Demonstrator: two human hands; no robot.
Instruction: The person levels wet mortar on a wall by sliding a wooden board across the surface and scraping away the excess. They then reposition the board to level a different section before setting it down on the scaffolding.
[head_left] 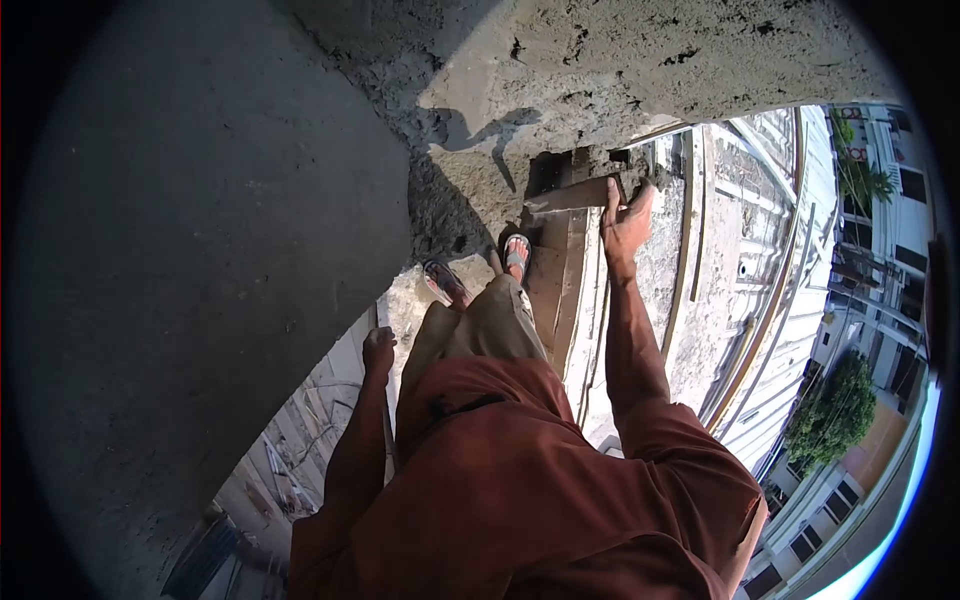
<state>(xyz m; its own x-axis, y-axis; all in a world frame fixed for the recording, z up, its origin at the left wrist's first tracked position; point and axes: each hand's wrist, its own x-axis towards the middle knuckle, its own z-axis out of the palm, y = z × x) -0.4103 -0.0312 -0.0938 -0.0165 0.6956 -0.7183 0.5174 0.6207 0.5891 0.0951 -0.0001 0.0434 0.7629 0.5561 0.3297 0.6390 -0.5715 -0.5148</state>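
My right hand [627, 225] is raised at the right, its fingers and thumb round the end of a flat, brown-grey blade-like piece [572, 197] that points left, above a wooden ledge. What the piece is cannot be made out for certain. Lower left, my left hand [379, 350] is curled closed beside my leg, close to the edge of the dark grey wall [230, 200]. Whether something lies inside it is hidden. Between the hands are my sandalled feet [516, 255], on a narrow, rough, light surface.
Rough plaster [640, 60] runs across the top, with shadows on it. Boards [575, 290] and long metal sheets [790, 330] lie at the right, far below. Buildings and a tree [832, 408] stand beyond. Scattered planks [290, 450] show at the lower left.
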